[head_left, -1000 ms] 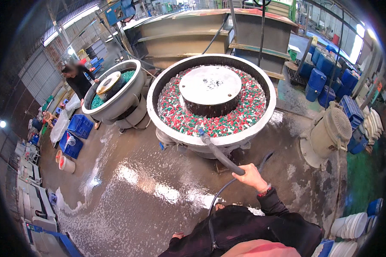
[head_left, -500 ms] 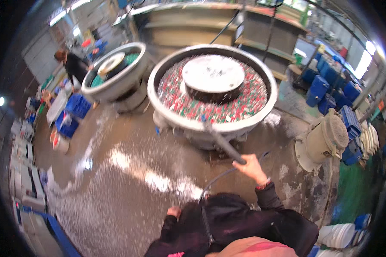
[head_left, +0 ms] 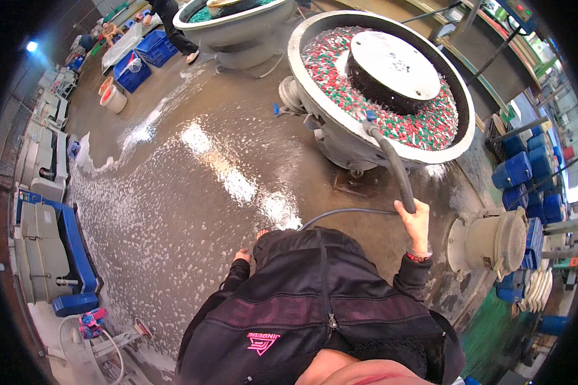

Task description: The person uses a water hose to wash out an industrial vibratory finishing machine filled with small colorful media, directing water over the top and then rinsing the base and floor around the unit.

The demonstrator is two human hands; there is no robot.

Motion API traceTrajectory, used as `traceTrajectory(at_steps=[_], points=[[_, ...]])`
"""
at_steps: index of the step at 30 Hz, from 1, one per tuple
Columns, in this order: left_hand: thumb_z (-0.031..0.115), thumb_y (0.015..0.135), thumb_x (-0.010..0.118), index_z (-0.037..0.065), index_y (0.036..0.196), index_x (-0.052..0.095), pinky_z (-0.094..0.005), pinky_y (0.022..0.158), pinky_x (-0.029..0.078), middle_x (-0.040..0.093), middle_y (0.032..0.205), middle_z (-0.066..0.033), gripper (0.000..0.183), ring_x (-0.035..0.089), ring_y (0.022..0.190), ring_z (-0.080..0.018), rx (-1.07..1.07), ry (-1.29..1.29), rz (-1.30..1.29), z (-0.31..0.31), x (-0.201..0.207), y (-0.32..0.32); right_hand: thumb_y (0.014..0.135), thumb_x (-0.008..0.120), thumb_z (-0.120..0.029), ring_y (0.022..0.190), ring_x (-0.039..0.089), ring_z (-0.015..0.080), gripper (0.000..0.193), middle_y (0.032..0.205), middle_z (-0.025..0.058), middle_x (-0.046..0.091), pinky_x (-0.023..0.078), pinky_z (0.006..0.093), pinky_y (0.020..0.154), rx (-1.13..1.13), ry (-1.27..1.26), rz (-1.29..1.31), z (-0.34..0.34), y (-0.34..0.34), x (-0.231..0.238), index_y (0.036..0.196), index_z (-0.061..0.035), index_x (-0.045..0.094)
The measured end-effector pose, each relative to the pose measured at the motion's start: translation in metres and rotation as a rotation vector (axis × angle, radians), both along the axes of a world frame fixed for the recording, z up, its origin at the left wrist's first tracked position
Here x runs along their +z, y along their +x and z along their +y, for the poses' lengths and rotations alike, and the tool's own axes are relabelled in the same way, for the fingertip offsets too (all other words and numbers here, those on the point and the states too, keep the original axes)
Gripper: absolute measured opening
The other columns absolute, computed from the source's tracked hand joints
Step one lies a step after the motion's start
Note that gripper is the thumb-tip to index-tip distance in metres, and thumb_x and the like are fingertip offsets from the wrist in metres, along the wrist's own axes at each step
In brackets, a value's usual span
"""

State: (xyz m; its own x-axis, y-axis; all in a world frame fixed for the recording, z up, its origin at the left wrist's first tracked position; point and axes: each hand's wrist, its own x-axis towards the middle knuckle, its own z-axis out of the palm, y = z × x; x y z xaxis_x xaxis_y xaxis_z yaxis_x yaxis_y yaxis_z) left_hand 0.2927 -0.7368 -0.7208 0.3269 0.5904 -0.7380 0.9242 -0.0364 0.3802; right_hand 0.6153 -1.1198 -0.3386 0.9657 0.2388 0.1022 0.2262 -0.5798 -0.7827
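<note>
My right hand [head_left: 415, 221] is closed round the near end of a thick dark grey hose [head_left: 395, 163]. Its far end, with a blue fitting [head_left: 370, 116], reaches over the near rim of a round vibratory tub [head_left: 327, 110]. Red, green and white small pieces [head_left: 324, 61] fill the tub's ring, around a white-topped centre hub [head_left: 395, 66]. A thinner dark hose [head_left: 347, 211] runs across the floor toward my right hand. My left hand [head_left: 243, 255] hangs low beside my dark jacket, small in view, fingers loosely apart, with nothing seen in it.
A second tub [head_left: 237, 29] with green contents stands at the back, a person's dark-clothed leg [head_left: 176, 32] beside it. Blue crates [head_left: 155, 48] and a white bucket [head_left: 113, 99] sit left. A beige machine [head_left: 488, 242] and blue drums [head_left: 512, 172] are right. The floor [head_left: 167, 218] is wet.
The view has tilted down and turned left, so the tubs sit higher and farther right. My right hand still grips the hose, whose end stays at the near rim. The left hand remains low.
</note>
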Motion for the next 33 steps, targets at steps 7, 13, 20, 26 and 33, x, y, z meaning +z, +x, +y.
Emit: traceTrajectory(at_steps=[7, 13, 20, 26, 33], points=[[0.006, 0.076, 0.055, 0.008, 0.113, 0.056, -0.0321, 0.053, 0.049, 0.063, 0.083, -0.0106, 0.037, 0.06, 0.064, -0.0175, 0.141, -0.057, -0.145, 0.016, 0.006, 0.019, 0.075, 0.067, -0.017, 0.051, 0.03, 0.0044, 0.032, 0.051, -0.0047, 0.034, 0.025, 0.0252, 0.044, -0.04, 0.034, 0.016, 0.019, -0.001, 0.004, 0.059, 0.0, 0.045], [0.006, 0.079, 0.054, 0.007, 0.112, 0.056, -0.0297, 0.049, 0.046, 0.062, 0.079, -0.0096, 0.033, 0.056, 0.058, -0.0164, 0.191, -0.147, -0.118, 0.021, 0.008, 0.014, 0.075, 0.067, -0.018, 0.05, 0.03, 0.0043, 0.033, 0.05, -0.0048, 0.033, 0.025, 0.0254, 0.044, -0.078, 0.025, 0.014, 0.023, -0.001, 0.001, 0.059, -0.0003, 0.045], [0.011, 0.082, 0.054, 0.007, 0.116, 0.051, -0.0282, 0.044, 0.041, 0.057, 0.068, -0.0068, 0.035, 0.05, 0.052, -0.0152, 0.216, -0.24, -0.079, 0.03, 0.004, 0.024, 0.075, 0.067, -0.02, 0.051, 0.03, 0.0041, 0.033, 0.05, -0.005, 0.033, 0.024, 0.0249, 0.044, -0.129, 0.015, 0.008, 0.016, 0.003, -0.007, 0.059, -0.0007, 0.045], [0.01, 0.081, 0.053, 0.008, 0.112, 0.053, -0.0288, 0.046, 0.043, 0.058, 0.076, -0.0054, 0.031, 0.052, 0.057, -0.014, 0.05, -0.189, -0.155, 0.038, -0.013, 0.059, 0.076, 0.068, -0.02, 0.055, 0.032, 0.0047, 0.031, 0.055, -0.0053, 0.037, 0.026, 0.024, 0.047, -0.13, -0.026, -0.018, 0.007, 0.003, -0.012, 0.064, 0.0009, 0.049], [0.01, 0.08, 0.056, 0.013, 0.115, 0.054, -0.0286, 0.048, 0.045, 0.061, 0.081, -0.0046, 0.035, 0.054, 0.059, -0.0136, 0.002, -0.019, -0.207, 0.046, -0.057, 0.056, 0.078, 0.067, -0.015, 0.054, 0.03, 0.0039, 0.028, 0.055, -0.0084, 0.036, 0.023, 0.0237, 0.046, -0.108, 0.057, 0.017, 0.009, 0.004, -0.013, 0.062, -0.0017, 0.049]])
